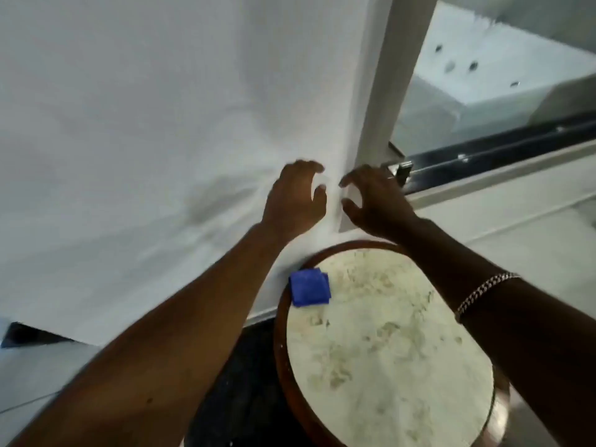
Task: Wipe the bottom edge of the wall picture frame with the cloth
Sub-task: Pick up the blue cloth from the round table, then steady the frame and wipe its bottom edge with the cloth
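Cloth (pixel 310 287): blue, folded, lying on the round worktop (pixel 387 350) at its far-left rim, touching or nearly touching the wall (pixel 129 124). Sits below and between both hands, nearer the left forearm. Not held by either.

Picture frame: not visible anywhere in view. Only bare white wall ahead of the hands, so the bottom edge can't be located.

Left hand (pixel 295 201): empty, fingers curled and spread, raised against the wall above the cloth. Right hand (pixel 374 201): empty, same clawed open pose, just beside the left one, small gap between fingertips. Chain bracelet (pixel 487 293) on the right forearm. Motion blur at the fingertips, wall contact uncertain.

Likely reading: cloth parked on the worktop to free both hands, wiping not underway. Purpose of the two-handed reach unclear.

Surroundings: grey vertical post (pixel 393 75) right of the right hand, a glass panel (pixel 500 75) and dark bottom rail (pixel 516 146) beyond it. Small metal fitting (pixel 403 171) just past the right fingertips.

Obstructions: worktop stands tight against the wall under the hands, forcing a reach over it. Post and fitting crowd the right side.
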`<state>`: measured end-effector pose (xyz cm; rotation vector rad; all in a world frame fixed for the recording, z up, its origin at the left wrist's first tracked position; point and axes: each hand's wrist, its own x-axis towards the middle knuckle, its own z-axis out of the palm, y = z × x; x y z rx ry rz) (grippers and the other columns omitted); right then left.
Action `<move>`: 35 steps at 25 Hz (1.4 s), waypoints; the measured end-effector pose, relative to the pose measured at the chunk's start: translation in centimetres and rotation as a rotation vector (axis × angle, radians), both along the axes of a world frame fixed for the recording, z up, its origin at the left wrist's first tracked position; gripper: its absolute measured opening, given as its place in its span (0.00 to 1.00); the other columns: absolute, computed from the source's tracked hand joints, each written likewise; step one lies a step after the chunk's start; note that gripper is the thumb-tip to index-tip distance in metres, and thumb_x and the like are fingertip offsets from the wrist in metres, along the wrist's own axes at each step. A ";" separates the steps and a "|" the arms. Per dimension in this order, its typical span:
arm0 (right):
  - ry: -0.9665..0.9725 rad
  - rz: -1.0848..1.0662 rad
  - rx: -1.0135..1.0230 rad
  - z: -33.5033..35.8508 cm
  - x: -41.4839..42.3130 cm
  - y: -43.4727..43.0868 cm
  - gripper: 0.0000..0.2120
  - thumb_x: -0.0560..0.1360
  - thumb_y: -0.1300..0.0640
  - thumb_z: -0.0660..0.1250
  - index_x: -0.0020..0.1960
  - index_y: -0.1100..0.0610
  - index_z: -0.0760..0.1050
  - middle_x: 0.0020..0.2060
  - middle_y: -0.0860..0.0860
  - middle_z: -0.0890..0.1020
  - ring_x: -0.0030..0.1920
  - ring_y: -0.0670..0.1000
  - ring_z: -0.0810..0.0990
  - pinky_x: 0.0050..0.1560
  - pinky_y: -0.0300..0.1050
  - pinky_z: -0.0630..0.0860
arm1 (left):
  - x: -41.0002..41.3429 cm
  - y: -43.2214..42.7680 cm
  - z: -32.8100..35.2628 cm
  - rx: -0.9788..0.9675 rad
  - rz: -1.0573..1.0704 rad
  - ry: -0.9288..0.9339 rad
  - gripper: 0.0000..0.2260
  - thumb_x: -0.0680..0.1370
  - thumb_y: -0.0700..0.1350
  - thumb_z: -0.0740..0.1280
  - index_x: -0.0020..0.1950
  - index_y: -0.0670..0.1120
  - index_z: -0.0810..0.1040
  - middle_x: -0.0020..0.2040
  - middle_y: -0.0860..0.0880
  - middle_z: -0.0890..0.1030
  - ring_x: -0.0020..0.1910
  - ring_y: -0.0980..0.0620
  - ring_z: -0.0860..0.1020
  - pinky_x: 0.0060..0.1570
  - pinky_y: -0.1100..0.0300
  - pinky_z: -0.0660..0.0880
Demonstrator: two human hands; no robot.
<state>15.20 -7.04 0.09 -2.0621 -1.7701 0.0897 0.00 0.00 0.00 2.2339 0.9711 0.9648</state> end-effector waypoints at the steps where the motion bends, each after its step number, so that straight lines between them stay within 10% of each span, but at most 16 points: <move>1: 0.033 -0.027 -0.062 -3.7 0.4 -0.6 0.15 0.74 0.54 0.69 0.60 0.54 0.74 0.61 0.55 0.78 0.62 0.57 0.76 0.62 0.57 0.75 | 0.5 0.0 -3.9 -0.166 0.051 0.055 0.16 0.76 0.43 0.66 0.63 0.42 0.76 0.61 0.43 0.80 0.64 0.44 0.75 0.65 0.52 0.72; 7: 0.403 -0.168 -0.422 -26.3 -0.7 -1.8 0.18 0.77 0.54 0.67 0.65 0.55 0.72 0.61 0.58 0.78 0.59 0.58 0.78 0.59 0.51 0.75 | 1.0 -1.1 -27.3 -0.735 0.329 0.369 0.14 0.78 0.45 0.65 0.61 0.40 0.76 0.59 0.40 0.81 0.55 0.43 0.79 0.53 0.56 0.72; 13: 0.808 -0.529 -0.403 -34.7 -4.1 2.8 0.25 0.76 0.58 0.65 0.71 0.55 0.64 0.64 0.62 0.76 0.62 0.64 0.76 0.61 0.55 0.75 | 2.1 0.6 -34.3 -0.989 0.625 0.099 0.10 0.77 0.38 0.63 0.55 0.41 0.79 0.57 0.39 0.82 0.54 0.39 0.81 0.56 0.51 0.79; 17: 1.201 -0.554 -0.213 -28.8 -5.6 4.1 0.21 0.72 0.68 0.65 0.63 0.54 0.70 0.60 0.59 0.78 0.56 0.62 0.79 0.53 0.60 0.81 | -0.3 0.6 -28.4 -1.322 0.598 -0.343 0.16 0.74 0.29 0.61 0.56 0.42 0.79 0.52 0.37 0.82 0.43 0.38 0.82 0.38 0.49 0.83; 20: 1.409 -0.327 -0.025 -19.4 -6.1 5.0 0.21 0.72 0.72 0.66 0.57 0.50 0.73 0.55 0.55 0.80 0.49 0.59 0.82 0.35 0.48 0.82 | -3.0 1.4 -18.7 -1.183 0.496 -0.535 0.16 0.72 0.28 0.63 0.51 0.46 0.79 0.47 0.44 0.83 0.40 0.46 0.83 0.33 0.56 0.79; 24: 1.459 0.062 0.191 -3.8 -7.5 6.0 0.23 0.70 0.66 0.74 0.58 0.47 0.73 0.54 0.58 0.84 0.50 0.61 0.85 0.40 0.51 0.83 | -6.2 3.1 -2.9 -0.796 0.267 -0.741 0.15 0.72 0.27 0.67 0.44 0.47 0.81 0.45 0.49 0.86 0.40 0.47 0.85 0.36 0.54 0.83; 31: 0.981 0.263 0.838 20.6 -12.7 9.0 0.26 0.73 0.60 0.73 0.65 0.45 0.67 0.55 0.45 0.82 0.51 0.50 0.85 0.44 0.46 0.85 | -10.0 6.1 23.6 0.349 0.166 -0.669 0.12 0.70 0.26 0.70 0.48 0.40 0.80 0.51 0.49 0.80 0.53 0.56 0.80 0.53 0.68 0.77; 35: 0.609 0.076 1.178 28.6 -14.6 11.1 0.26 0.72 0.56 0.74 0.66 0.51 0.67 0.64 0.50 0.74 0.61 0.51 0.77 0.56 0.48 0.80 | -11.6 7.1 32.4 0.636 0.202 -0.556 0.12 0.71 0.30 0.70 0.52 0.41 0.80 0.54 0.48 0.80 0.53 0.56 0.78 0.53 0.73 0.74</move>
